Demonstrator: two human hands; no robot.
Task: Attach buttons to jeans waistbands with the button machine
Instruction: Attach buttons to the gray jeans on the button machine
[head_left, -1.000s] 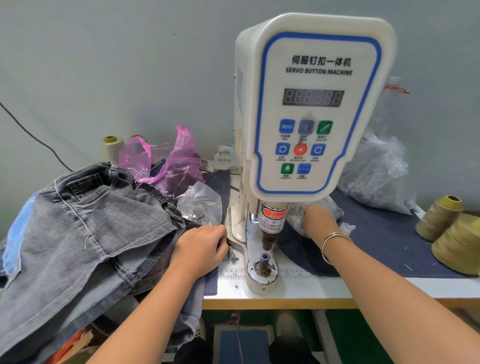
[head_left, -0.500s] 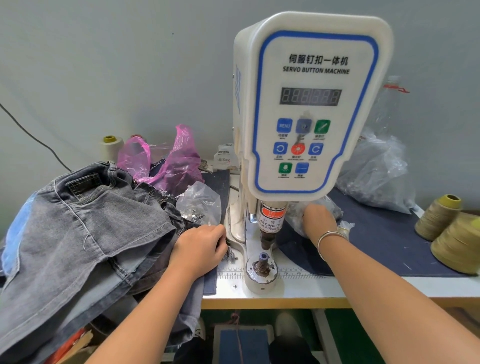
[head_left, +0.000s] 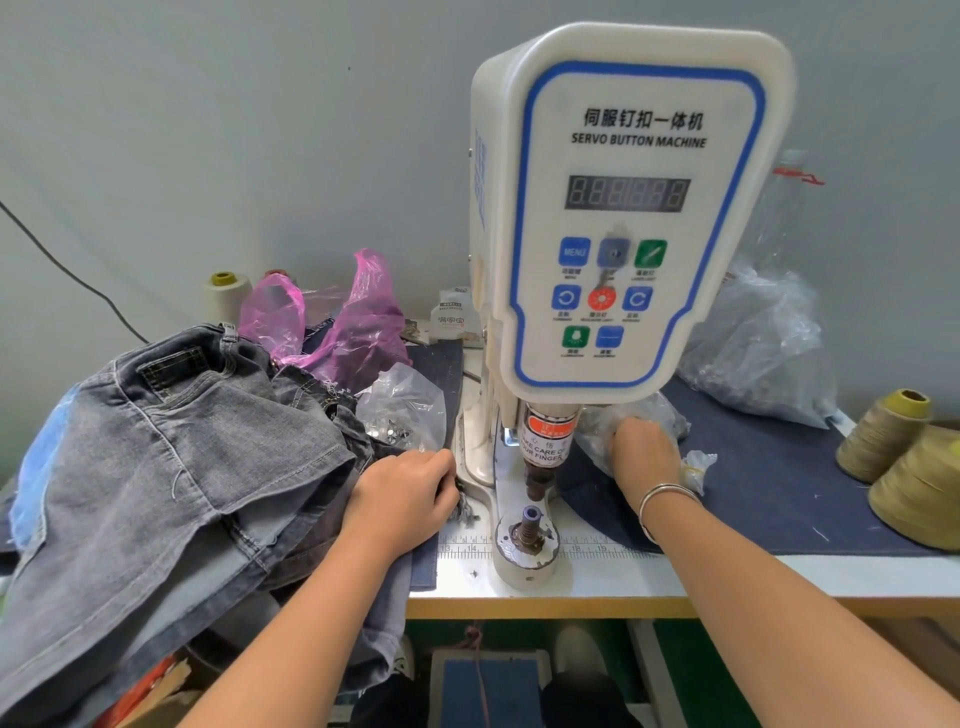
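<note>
Nothing much is moving since a moment ago: the left hand (head_left: 402, 501) is still curling on the gray jeans (head_left: 171, 467) beside the button machine (head_left: 618, 218). The right hand (head_left: 641, 452) is digging in a clear bag (head_left: 631, 415) behind it; its fingers are hiding. Thread cones (head_left: 883, 434) are sitting on the table (head_left: 727, 577).

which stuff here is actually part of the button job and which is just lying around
In use:
servo button machine
grey jeans, gripped by the left hand
clear bag behind the machine head, right hand reaching into it
small clear bag of metal pieces

Lying about:
pink plastic bag
thread cones
large clear bag
</note>
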